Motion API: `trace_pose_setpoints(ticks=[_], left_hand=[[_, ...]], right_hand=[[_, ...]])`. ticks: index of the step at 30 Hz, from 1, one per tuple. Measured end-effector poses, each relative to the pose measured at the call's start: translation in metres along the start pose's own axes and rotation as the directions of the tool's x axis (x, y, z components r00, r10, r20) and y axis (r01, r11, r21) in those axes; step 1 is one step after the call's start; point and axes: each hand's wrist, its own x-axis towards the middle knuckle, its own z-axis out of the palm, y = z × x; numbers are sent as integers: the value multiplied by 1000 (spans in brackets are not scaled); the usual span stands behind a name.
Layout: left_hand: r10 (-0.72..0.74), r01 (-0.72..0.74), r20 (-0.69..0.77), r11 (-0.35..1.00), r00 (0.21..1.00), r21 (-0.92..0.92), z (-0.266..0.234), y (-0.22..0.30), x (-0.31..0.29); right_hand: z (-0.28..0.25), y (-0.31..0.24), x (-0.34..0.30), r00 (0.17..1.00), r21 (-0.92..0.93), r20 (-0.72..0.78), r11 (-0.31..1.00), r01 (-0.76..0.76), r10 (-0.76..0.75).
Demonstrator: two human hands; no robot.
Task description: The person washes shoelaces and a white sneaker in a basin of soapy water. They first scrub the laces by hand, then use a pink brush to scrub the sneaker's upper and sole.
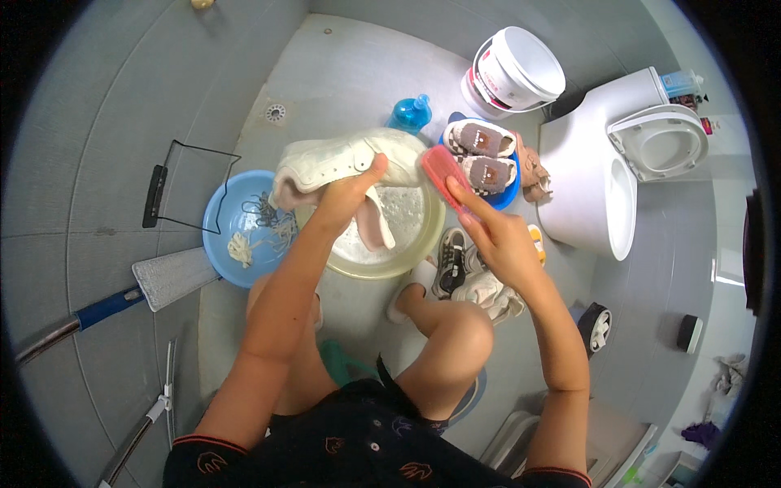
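My left hand (pixel 350 193) grips a white shoe (pixel 358 159) on its side, with its tongue hanging down toward the water. Below the shoe stands a pale yellow-green basin (pixel 389 271) of sudsy water. A pink scrubbing brush (pixel 443 172) is held in my right hand (pixel 496 242), close to the shoe's right end; its bristles are hidden, and I cannot tell whether it touches the shoe. To the left, a light blue basin (pixel 218 244) holds loose shoelaces (pixel 264 224). A blue bottle (pixel 409 115) stands just beyond the shoe.
Patterned shoes (pixel 480 140) rest in a blue basin (pixel 515 189) at the right, beside brown shoes (pixel 533 171). Dark sneakers (pixel 451 260) and a pale cloth-like heap (pixel 488 294) lie nearer. A white bucket (pixel 525 69), a toilet (pixel 582 183) and a flat mop (pixel 175 275) stand around.
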Motion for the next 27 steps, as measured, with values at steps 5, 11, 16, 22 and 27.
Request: trace_pose_setpoints(ticks=[5, 11, 16, 22, 27], left_hand=[[54, -64, 84, 989, 995, 130, 12, -14, -6], [7, -96, 204, 899, 979, 427, 18, -22, -13], [56, -106, 169, 947, 984, 303, 13, -31, -8], [-86, 77, -37, 974, 996, -213, 0, -2, 3], [-22, 17, -22, 979, 1000, -203, 6, 4, -2]], right_hand=[[-7, -11, 28, 974, -68, 109, 979, -191, 198], [18, 8, 20, 998, -44, 2, 997, -66, 66], [12, 0, 19, 979, -103, 91, 979, -174, 183], [-9, -6, -24, 966, -82, 68, 966, -244, 250], [-7, -2, -36, 957, 60, -70, 958, -279, 283]])
